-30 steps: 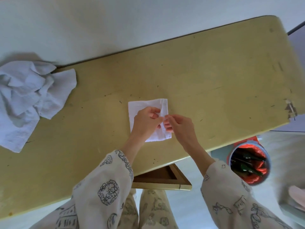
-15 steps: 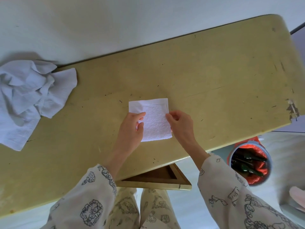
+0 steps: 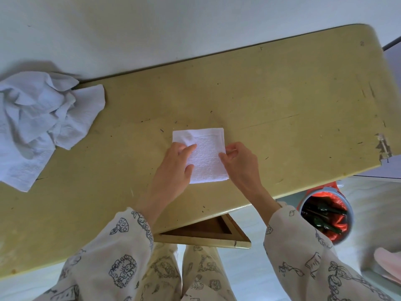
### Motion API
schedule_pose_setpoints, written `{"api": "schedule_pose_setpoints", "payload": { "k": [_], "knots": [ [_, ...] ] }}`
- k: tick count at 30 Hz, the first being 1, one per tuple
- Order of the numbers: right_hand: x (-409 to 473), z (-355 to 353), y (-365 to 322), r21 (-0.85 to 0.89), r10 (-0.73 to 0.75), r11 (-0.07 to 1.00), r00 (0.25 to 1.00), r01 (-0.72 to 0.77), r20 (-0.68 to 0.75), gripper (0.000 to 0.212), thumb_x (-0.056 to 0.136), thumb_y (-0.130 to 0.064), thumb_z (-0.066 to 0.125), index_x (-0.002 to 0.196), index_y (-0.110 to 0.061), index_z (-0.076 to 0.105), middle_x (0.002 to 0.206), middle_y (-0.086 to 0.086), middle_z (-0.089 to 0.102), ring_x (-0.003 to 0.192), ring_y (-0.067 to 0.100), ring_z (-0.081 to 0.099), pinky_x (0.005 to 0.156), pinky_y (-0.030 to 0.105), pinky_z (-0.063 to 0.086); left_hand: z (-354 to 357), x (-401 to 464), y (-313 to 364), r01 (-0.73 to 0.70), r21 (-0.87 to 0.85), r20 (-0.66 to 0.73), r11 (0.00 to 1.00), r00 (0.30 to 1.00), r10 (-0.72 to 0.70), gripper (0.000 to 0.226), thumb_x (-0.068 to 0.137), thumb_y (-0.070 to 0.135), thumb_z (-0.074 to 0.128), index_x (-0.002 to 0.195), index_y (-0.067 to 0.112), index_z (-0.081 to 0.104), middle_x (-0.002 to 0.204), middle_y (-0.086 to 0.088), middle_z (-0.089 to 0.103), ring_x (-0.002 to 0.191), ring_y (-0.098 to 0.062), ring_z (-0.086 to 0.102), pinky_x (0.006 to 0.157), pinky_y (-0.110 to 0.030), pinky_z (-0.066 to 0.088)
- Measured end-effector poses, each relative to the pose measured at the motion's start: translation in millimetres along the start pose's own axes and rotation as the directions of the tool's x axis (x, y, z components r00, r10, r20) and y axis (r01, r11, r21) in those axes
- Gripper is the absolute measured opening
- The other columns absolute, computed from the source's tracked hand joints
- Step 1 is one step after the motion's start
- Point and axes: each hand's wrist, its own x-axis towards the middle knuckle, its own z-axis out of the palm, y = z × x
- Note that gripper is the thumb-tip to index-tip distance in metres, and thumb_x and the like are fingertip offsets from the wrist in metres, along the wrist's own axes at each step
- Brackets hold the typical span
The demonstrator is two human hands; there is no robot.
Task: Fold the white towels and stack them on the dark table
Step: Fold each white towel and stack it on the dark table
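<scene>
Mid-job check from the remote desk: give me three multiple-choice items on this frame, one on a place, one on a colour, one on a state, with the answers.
1. Where does the crumpled towel pile lie?
A. at the table's left end
B. at its right end
C. on the floor

2. What colour is the table?
A. black
B. yellowish
C. red

3. What state is the folded towel in?
A. lifted in the air
B. bunched in a ball
C. flat on the table, a hand at each side

Answers: 1 A, it lies at the left end, apart from the hands. 2 B, the worn top is yellowish. 3 C, the left hand and right hand touch its sides.
</scene>
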Motion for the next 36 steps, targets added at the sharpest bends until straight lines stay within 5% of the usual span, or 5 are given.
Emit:
{"api": "schedule_pose_setpoints", "payload": {
  "k": [6,9,13,28,36],
  "knots": [
    [-8.4,14.4,5.2,-0.448,-0.447,0.827,0.88,0.339,-0.159,0.025,0.09,-0.02,0.052,0.11,-0.006,0.059,0.101,0.01,0.06,0.091,0.026,0.057,0.07,0.034,0.048,8.5,-3.1,-14.2,-0.123,0.313,-0.193,0.942,0.962,0.19,0.038,0.081,0.0,0.061,0.118,0.008,0.057,0.12,-0.014,0.055,0.11,-0.031,0.053,0.087,-0.041,0.05],
    [0.8,37.0,12.3,-0.592,-0.629,0.642,0.776,0.487,-0.045,0.039,0.092,-0.021,0.038,0.124,-0.004,0.052,0.126,0.016,0.056,0.119,0.032,0.052,0.1,0.046,0.042,17.2,0.9,-23.1,-0.18,0.395,-0.15,0.901,0.955,0.257,0.038,0.089,0.004,0.051,0.127,0.007,0.049,0.137,-0.014,0.044,0.129,-0.03,0.04,0.103,-0.043,0.038],
    [16.9,51.1,25.3,-0.641,-0.603,0.595,0.797,0.485,0.043,0.05,0.096,-0.027,0.028,0.138,-0.003,0.037,0.147,0.016,0.036,0.137,0.028,0.032,0.112,0.045,0.016,21.1,5.4,-34.5,-0.175,0.457,-0.037,0.872,0.976,0.216,0.046,0.096,0.023,0.034,0.139,0.006,0.036,0.15,-0.014,0.027,0.14,-0.026,0.025,0.11,-0.051,0.026],
    [15.7,45.3,24.5,-0.685,-0.541,0.572,0.835,0.452,0.1,0.056,0.095,-0.035,0.024,0.143,-0.007,0.026,0.15,0.013,0.03,0.14,0.025,0.025,0.113,0.052,0.021,3.4,7.9,-37.8,-0.208,0.539,0.171,0.816,0.976,0.136,0.079,0.085,0.061,0.032,0.141,0.006,0.03,0.152,-0.013,0.024,0.14,-0.024,0.022,0.106,-0.059,0.023],
    [-7.1,22.8,17.0,-0.299,-0.39,0.896,0.905,0.329,-0.171,0.018,0.091,-0.013,0.048,0.1,-0.004,0.062,0.107,0.014,0.057,0.094,0.031,0.053,0.081,0.044,0.048,-6.5,-11.5,-8.4,0.205,0.193,-0.218,0.96,0.962,-0.162,0.033,0.091,0.029,0.051,0.121,0.014,0.052,0.121,-0.006,0.053,0.114,-0.026,0.046,0.09,-0.038,0.034]
  ]
}}
